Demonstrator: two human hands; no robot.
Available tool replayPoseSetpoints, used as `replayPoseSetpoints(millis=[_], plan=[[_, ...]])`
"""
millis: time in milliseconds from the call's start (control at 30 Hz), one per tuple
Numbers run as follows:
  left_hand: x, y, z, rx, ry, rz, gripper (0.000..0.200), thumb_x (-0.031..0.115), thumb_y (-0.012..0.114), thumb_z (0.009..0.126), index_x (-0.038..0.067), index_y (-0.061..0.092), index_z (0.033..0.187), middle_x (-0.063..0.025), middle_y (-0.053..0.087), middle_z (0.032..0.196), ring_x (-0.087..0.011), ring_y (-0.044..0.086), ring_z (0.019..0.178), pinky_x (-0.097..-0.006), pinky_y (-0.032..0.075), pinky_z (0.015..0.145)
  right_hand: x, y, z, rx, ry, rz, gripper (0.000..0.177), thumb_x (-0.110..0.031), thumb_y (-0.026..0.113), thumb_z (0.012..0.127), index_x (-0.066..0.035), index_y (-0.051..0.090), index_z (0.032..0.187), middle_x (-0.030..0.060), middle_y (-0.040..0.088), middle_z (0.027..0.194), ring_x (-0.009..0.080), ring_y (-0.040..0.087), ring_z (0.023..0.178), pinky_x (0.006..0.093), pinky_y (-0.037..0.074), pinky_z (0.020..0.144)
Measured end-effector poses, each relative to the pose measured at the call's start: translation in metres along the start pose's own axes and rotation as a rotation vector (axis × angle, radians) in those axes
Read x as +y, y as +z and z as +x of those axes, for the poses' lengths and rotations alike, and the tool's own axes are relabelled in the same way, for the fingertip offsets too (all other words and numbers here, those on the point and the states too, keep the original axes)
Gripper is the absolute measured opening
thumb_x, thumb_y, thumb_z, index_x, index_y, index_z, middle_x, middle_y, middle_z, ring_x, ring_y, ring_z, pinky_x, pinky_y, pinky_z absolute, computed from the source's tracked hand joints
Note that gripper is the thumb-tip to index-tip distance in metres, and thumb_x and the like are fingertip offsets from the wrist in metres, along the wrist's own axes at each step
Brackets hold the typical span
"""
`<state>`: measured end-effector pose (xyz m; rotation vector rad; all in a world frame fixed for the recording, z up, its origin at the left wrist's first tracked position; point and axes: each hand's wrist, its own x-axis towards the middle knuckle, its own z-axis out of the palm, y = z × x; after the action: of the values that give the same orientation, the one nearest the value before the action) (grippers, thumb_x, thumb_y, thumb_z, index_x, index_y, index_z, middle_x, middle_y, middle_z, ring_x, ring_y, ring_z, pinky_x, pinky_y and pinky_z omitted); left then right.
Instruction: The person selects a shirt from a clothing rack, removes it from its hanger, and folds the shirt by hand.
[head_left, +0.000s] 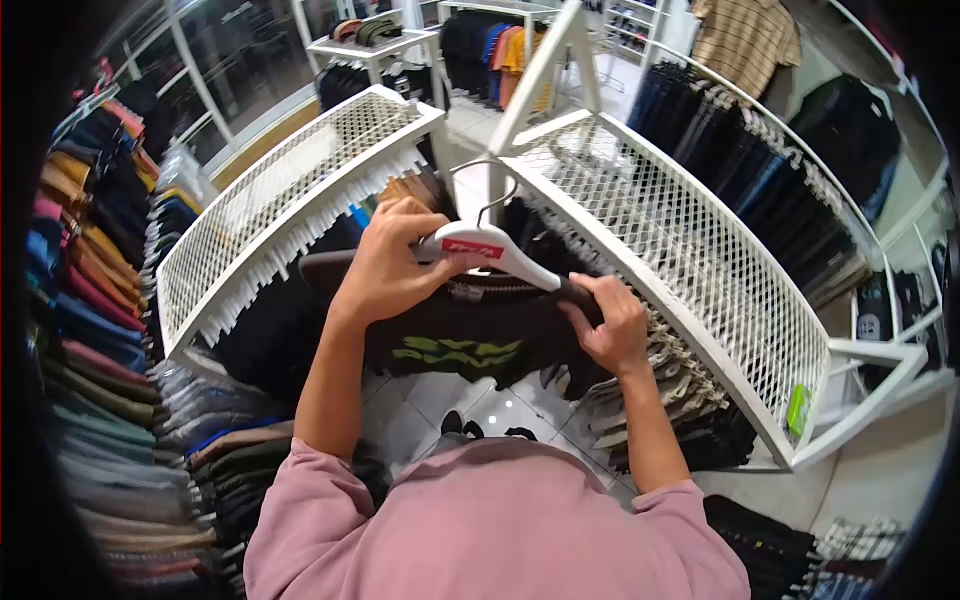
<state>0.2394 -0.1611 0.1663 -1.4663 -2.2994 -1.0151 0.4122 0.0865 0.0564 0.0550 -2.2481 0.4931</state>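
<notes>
Two white metal racks with mesh tops stand angled to either side, one at left (300, 165) and one at right (690, 235); the garments hung beneath are too tightly packed to count. The wearer's one dusty-pink top (470, 520) fills the lower middle. Between the racks, in front of the wearer, is one black fabric shirt (540, 335) with two lines of green lettering, held up on one white, curved hanger (522, 262) with one metal hook. Two hands hold them: the left hand (393, 262) pinches the hanger near its centre, thumb in front, while the right hand (612, 325) grips the dark shoulder by the hanger's right end. One lime-green object (797, 409) sits at the right rack's near end. One small red label (472, 248) marks the hanger, its print too blurred to read.
</notes>
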Motion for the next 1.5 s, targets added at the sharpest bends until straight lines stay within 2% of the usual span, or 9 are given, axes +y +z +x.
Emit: replayPoseSetpoints(millis=[333, 400, 600, 800, 933, 1100, 1200, 1300, 1500], plan=[[0.03, 0.097, 0.03, -0.155, 0.161, -0.163, 0.038, 0.025, 0.089, 0.074, 0.0, 0.073, 0.097, -0.0117, 0.065, 0.093, -0.0294, 0.06, 0.092, -0.0397, 0.049, 0.082, 0.015, -0.096, -0.084, 0.142, 0.179, -0.432, 0.026, -0.026, 0.084, 0.081, -0.011, 0.069, 0.096, 0.0038, 0.066, 0.078, 0.0261, 0.068, 0.069, 0.0362, 0.052, 0.062], [0.017, 0.11, 0.034, -0.172, 0.156, -0.042, 0.044, 0.037, 0.088, 0.075, 0.002, 0.07, 0.092, -0.0132, 0.064, 0.087, -0.0345, 0.059, 0.09, -0.0435, 0.048, 0.083, 0.015, -0.122, -0.094, 0.172, 0.277, -0.419, 0.025, -0.025, 0.085, 0.081, -0.01, 0.069, 0.092, 0.0047, 0.069, 0.077, 0.0266, 0.069, 0.069, 0.0361, 0.052, 0.061], [-0.006, 0.155, 0.053, -0.063, 0.063, -0.24, 0.048, 0.034, 0.089, 0.076, -0.002, 0.062, 0.092, -0.0175, 0.061, 0.082, -0.0374, 0.06, 0.071, -0.0405, 0.049, 0.065, 0.013, -0.166, -0.109, 0.205, 0.489, -0.45, 0.028, -0.027, 0.085, 0.082, -0.006, 0.069, 0.092, 0.0085, 0.071, 0.079, 0.029, 0.071, 0.069, 0.0365, 0.054, 0.06], [0.012, 0.171, 0.129, 0.199, 0.361, -0.152, 0.054, 0.04, 0.093, 0.07, 0.001, 0.057, 0.079, -0.0139, 0.054, 0.068, -0.0343, 0.055, 0.058, -0.0405, 0.045, 0.055, 0.015, -0.21, -0.066, 0.112, 0.621, -0.574, 0.032, -0.031, 0.081, 0.087, -0.003, 0.07, 0.098, 0.0146, 0.072, 0.084, 0.0349, 0.071, 0.073, 0.0401, 0.054, 0.062], [0.029, 0.163, 0.219, 0.104, 0.357, -0.071, 0.058, 0.043, 0.091, 0.074, 0.0, 0.054, 0.07, -0.0166, 0.055, 0.061, -0.0329, 0.057, 0.056, -0.042, 0.042, 0.053, 0.034, -0.247, 0.001, 0.032, 0.745, -0.603, 0.04, -0.039, 0.076, 0.09, 0.0, 0.071, 0.098, 0.0232, 0.072, 0.086, 0.0426, 0.07, 0.079, 0.0462, 0.054, 0.07], [0.05, 0.194, 0.379, -0.169, 0.323, -0.074, 0.072, 0.065, 0.071, 0.086, -0.004, 0.064, 0.068, -0.0242, 0.063, 0.065, -0.0404, 0.065, 0.066, -0.0477, 0.048, 0.064, 0.143, -0.303, 0.09, -0.091, 0.852, -0.645, 0.047, -0.049, 0.072, 0.091, -0.004, 0.074, 0.106, 0.0229, 0.073, 0.097, 0.0426, 0.07, 0.093, 0.0465, 0.055, 0.081], [0.027, 0.289, 0.445, -0.241, 0.343, -0.008, 0.077, 0.074, 0.062, 0.087, -0.002, 0.073, 0.09, -0.0268, 0.071, 0.083, -0.0443, 0.07, 0.084, -0.0512, 0.054, 0.076, 0.261, -0.297, 0.082, -0.069, 0.945, -0.635, 0.05, -0.052, 0.072, 0.09, -0.006, 0.074, 0.108, 0.0217, 0.074, 0.104, 0.04, 0.07, 0.101, 0.0456, 0.054, 0.088], [-0.002, 0.388, 0.441, -0.35, 0.286, 0.013, 0.08, 0.077, 0.059, 0.087, -0.001, 0.073, 0.095, -0.0286, 0.072, 0.089, -0.0446, 0.071, 0.09, -0.052, 0.054, 0.08, 0.351, -0.246, 0.022, -0.06, 0.993, -0.619, 0.048, -0.05, 0.071, 0.091, -0.007, 0.073, 0.112, 0.0212, 0.074, 0.107, 0.0409, 0.069, 0.106, 0.0479, 0.054, 0.092], [-0.025, 0.453, 0.419, -0.397, 0.263, 0.03, 0.077, 0.076, 0.059, 0.088, 0.0, 0.073, 0.094, -0.0251, 0.072, 0.084, -0.0407, 0.072, 0.085, -0.0495, 0.055, 0.077, 0.37, -0.206, -0.005, -0.096, 1.114, -0.587, 0.041, -0.04, 0.069, 0.094, -0.007, 0.069, 0.119, 0.022, 0.071, 0.118, 0.041, 0.065, 0.115, 0.0481, 0.051, 0.099]])
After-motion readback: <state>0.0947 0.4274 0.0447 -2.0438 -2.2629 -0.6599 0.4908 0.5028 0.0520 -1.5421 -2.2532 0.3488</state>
